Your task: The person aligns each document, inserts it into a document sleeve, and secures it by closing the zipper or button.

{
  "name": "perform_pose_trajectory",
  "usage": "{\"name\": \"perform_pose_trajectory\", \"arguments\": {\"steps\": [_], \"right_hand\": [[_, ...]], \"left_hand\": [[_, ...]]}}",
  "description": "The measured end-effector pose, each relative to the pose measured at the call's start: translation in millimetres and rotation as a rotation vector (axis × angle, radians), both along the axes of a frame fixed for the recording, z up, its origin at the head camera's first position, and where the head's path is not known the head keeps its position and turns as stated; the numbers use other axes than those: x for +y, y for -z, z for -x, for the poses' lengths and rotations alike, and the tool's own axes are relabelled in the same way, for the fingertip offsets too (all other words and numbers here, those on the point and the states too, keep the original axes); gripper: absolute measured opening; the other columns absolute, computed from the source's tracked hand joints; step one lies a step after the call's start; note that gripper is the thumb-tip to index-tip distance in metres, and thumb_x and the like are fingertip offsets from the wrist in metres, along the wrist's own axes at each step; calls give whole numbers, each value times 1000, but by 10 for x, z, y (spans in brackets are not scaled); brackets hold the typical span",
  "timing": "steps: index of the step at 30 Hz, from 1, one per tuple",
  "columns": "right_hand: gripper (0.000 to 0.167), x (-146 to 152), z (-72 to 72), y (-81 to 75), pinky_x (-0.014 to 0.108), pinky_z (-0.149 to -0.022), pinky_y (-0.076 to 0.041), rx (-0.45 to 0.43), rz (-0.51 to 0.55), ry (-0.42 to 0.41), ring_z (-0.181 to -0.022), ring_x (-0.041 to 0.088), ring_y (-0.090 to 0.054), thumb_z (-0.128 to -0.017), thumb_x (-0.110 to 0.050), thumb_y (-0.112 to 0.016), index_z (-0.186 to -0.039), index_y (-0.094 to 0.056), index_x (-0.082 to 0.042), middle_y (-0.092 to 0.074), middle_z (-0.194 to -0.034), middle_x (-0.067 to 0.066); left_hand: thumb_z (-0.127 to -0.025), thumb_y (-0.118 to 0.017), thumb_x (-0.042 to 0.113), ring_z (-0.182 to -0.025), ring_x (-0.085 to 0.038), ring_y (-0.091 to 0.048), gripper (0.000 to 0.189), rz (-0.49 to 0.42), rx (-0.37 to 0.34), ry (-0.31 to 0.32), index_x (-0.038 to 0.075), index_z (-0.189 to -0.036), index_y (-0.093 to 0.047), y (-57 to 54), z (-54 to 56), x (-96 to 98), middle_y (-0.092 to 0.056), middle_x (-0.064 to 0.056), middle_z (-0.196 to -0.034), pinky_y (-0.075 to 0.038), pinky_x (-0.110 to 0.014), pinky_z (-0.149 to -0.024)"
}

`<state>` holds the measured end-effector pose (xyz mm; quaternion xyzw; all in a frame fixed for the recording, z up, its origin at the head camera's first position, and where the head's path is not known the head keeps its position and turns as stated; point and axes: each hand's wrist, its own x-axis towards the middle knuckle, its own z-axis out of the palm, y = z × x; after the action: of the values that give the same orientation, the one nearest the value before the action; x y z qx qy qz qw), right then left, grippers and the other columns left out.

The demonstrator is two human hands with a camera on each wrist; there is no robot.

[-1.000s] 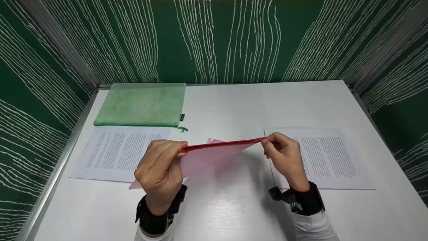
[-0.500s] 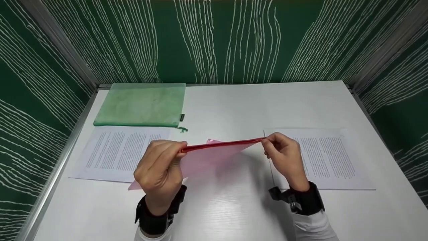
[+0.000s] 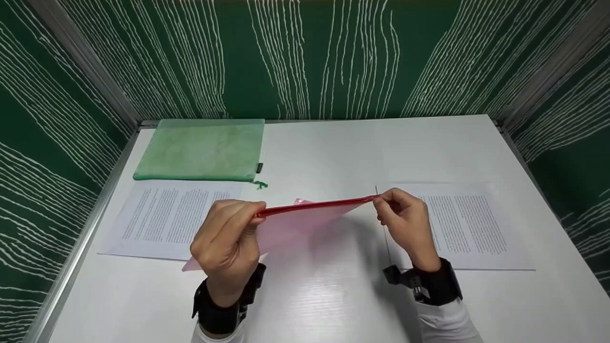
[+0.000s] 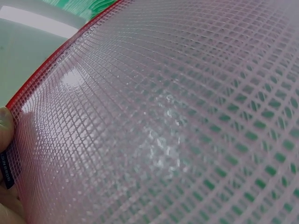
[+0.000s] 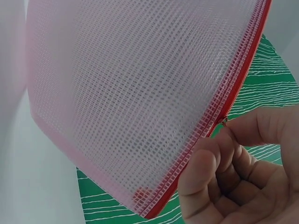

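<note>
In the head view, a pink mesh zip pouch [image 3: 295, 233] hangs tilted above the white table, its red zip edge [image 3: 314, 206] stretched between both hands. My left hand [image 3: 228, 243] pinches the left end of that edge. Beside the fingers [image 4: 3, 128] in the left wrist view is a small black tag [image 4: 6, 170]. My right hand [image 3: 405, 221] grips near the other end. Up close in the right wrist view, its thumb and fingers pinch the small zip pull [image 5: 223, 122], a short way from the pouch's corner. Through the mesh shows a small orange-red patch [image 5: 141, 193].
A green zip pouch [image 3: 200, 150] lies at the back left, with a green cord [image 3: 260, 184] at its corner. Printed sheets [image 3: 157, 219] lie in front of it. Another printed sheet [image 3: 467, 228] lies on the right, partly behind the right hand. Green walls [image 3: 419, 47] surround the table.
</note>
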<state>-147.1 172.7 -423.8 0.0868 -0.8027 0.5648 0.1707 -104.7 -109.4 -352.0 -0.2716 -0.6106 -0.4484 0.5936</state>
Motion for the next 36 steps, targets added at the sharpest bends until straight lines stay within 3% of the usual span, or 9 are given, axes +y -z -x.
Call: {"name": "perform_pose_trajectory", "arguments": {"steps": [21,36], "right_hand": [[16,40,40,19,20,-57,-52,-84,31,56,-59,14,-59,-95,5,-63,-79,-66,3,-62,-67,13],[16,80,71,48,20,-55,-50,-88,11,82,-57,13,-58,-95,5,-64,-80,-66,4,-62,-66,13]], "left_hand": [[-94,-74,15,-61,-26,-58,27,-29,22,-30,-7,-78,-73,-21,-10,-24,-68,-15,-70,-50,-31,-64],[-93,-75,15,-60,-26,-57,27,-51,34,-37,-7,-77,-73,-13,-10,-35,-67,-15,-69,-49,-32,-62]]}}
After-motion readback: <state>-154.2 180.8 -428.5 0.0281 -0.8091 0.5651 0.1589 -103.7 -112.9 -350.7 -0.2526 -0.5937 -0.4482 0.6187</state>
